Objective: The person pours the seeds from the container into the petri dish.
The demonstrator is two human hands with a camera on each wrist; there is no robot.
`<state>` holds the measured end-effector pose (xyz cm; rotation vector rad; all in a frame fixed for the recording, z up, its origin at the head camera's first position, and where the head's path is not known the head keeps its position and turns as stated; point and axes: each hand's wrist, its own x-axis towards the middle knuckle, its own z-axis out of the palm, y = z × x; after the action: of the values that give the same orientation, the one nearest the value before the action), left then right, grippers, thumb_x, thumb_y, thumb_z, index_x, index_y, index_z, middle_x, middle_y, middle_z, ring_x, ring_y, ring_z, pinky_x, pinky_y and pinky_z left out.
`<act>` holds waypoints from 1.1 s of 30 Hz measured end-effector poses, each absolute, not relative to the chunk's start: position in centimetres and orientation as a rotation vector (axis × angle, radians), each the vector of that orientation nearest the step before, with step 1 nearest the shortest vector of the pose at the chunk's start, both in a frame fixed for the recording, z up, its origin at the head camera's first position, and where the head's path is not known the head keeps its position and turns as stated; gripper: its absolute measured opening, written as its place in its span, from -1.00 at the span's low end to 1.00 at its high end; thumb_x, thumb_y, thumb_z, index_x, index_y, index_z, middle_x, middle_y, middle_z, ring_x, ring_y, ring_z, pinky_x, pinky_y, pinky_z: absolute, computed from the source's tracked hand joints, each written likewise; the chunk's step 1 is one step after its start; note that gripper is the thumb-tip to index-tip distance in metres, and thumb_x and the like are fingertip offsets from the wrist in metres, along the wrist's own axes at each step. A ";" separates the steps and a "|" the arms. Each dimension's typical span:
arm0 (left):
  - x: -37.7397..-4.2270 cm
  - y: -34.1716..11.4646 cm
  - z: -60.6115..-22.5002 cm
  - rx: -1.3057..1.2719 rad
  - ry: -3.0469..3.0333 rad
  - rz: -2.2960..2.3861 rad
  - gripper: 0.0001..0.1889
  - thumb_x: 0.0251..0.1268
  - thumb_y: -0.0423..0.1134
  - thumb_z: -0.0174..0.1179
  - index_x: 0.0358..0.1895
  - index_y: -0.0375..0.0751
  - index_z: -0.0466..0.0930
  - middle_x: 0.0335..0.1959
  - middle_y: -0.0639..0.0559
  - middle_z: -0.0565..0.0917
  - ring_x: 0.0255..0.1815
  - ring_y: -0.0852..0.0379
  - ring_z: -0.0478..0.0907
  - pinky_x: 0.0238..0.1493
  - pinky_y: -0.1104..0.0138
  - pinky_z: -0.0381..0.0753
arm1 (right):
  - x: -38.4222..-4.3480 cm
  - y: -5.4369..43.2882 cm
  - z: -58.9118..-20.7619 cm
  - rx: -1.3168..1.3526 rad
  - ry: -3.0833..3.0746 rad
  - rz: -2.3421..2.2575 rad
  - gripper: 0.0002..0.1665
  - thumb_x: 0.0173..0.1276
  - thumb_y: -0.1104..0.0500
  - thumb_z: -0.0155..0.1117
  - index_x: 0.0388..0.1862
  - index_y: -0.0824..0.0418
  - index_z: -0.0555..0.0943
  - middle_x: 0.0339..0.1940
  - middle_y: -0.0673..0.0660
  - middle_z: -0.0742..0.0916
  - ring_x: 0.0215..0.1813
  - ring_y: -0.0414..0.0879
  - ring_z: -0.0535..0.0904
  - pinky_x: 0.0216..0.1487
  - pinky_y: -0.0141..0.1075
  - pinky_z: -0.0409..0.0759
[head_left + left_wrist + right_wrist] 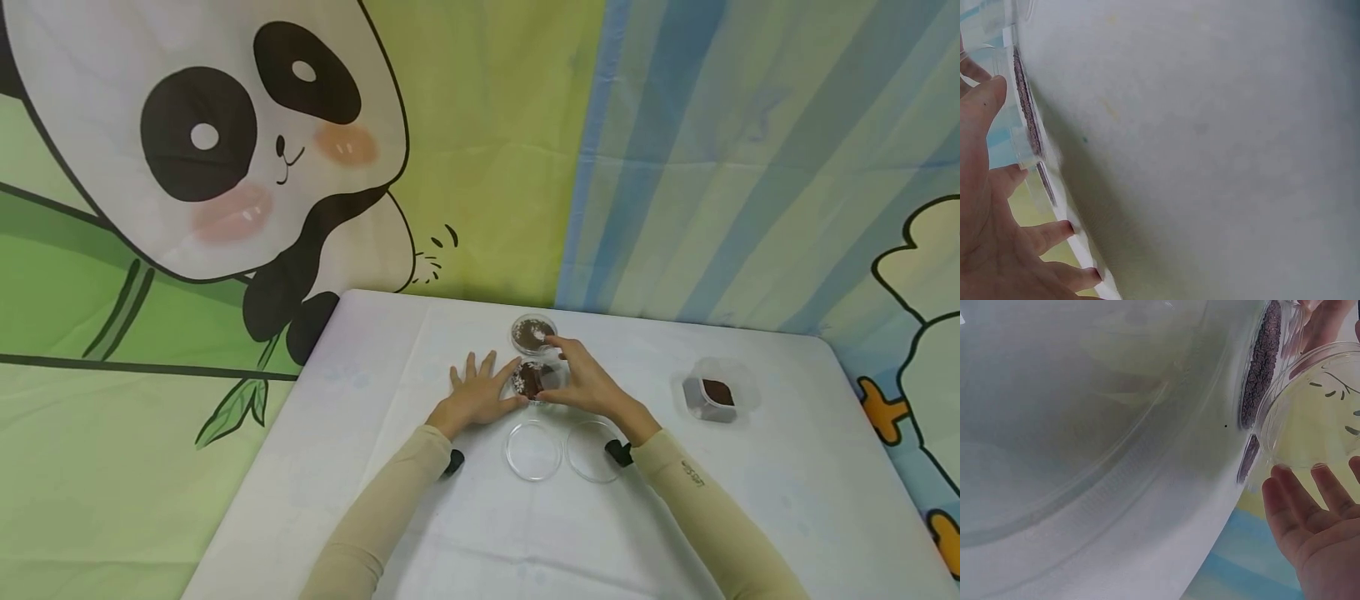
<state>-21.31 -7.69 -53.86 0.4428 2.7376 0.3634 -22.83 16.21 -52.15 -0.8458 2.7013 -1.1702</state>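
Note:
In the head view, a near clear round dish (528, 381) holds dark brown grains with white bits on one side. My left hand (477, 394) rests beside it on the table, fingers spread, thumb and index finger close to its left side. My right hand (588, 383) grips a clear round lid (1310, 406) by the rim, tilted over the near dish in the right wrist view. Behind stands a second round dish (532, 333) of dark grains and white bits. The left wrist view shows the dark grains (1025, 106) edge-on, past my left hand (1004, 219).
Two clear round pieces, one on the left (534, 451) and one on the right (592, 452), lie in front on the white table (465, 533). A small clear box (708, 400) with brown contents stands to the right. A printed curtain (487, 150) hangs behind the table.

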 end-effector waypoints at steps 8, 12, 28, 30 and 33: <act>-21.3 -7.7 -53.8 0.444 2.740 0.352 -0.15 0.34 0.49 -0.12 0.62 0.41 -0.16 0.63 -0.18 -0.12 0.55 -0.47 -0.30 0.33 -0.44 -0.22 | -22.9 15.5 -52.2 -0.831 2.706 -1.102 0.25 0.06 -0.07 0.65 0.57 0.26 0.14 0.44 0.30 0.39 0.35 0.28 0.39 0.29 0.13 0.41; -21.2 -7.7 -53.6 0.445 2.741 0.355 -0.14 0.33 0.49 -0.11 0.62 0.39 -0.15 0.63 -0.18 -0.11 0.54 -0.48 -0.29 0.33 -0.44 -0.20 | -23.1 15.2 -52.1 -0.840 2.726 -1.030 0.26 0.06 -0.09 0.65 0.57 0.30 0.14 0.46 0.29 0.38 0.41 0.24 0.34 0.34 0.11 0.36; -21.2 -8.1 -53.6 0.458 2.733 0.345 -0.01 0.29 0.46 0.04 0.64 0.07 -0.10 0.64 -0.15 -0.12 0.56 -0.44 -0.30 0.36 -0.40 -0.21 | -23.2 14.0 -52.1 -0.912 2.812 -0.791 0.30 -0.02 -0.15 0.68 0.52 0.38 0.20 0.39 0.37 0.45 0.35 0.32 0.39 0.32 0.16 0.37; -21.2 -8.1 -53.6 0.460 2.729 0.350 -0.01 0.30 0.42 0.07 0.64 0.02 -0.08 0.64 -0.14 -0.12 0.56 -0.42 -0.30 0.37 -0.39 -0.21 | -23.3 13.8 -52.1 -0.909 2.818 -0.759 0.29 -0.02 -0.16 0.67 0.53 0.37 0.20 0.39 0.36 0.45 0.33 0.33 0.40 0.29 0.18 0.38; -21.2 -8.2 -53.5 0.461 2.727 0.358 -0.01 0.30 0.39 0.11 0.64 -0.02 -0.06 0.64 -0.13 -0.12 0.57 -0.41 -0.30 0.38 -0.38 -0.21 | -23.3 13.6 -52.1 -0.894 2.820 -0.719 0.28 -0.01 -0.16 0.67 0.53 0.33 0.21 0.40 0.34 0.45 0.32 0.33 0.41 0.28 0.18 0.39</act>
<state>-21.21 -8.16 -53.50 0.4614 2.7273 0.3580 -23.31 13.60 -52.14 -0.8941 2.8196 -0.7190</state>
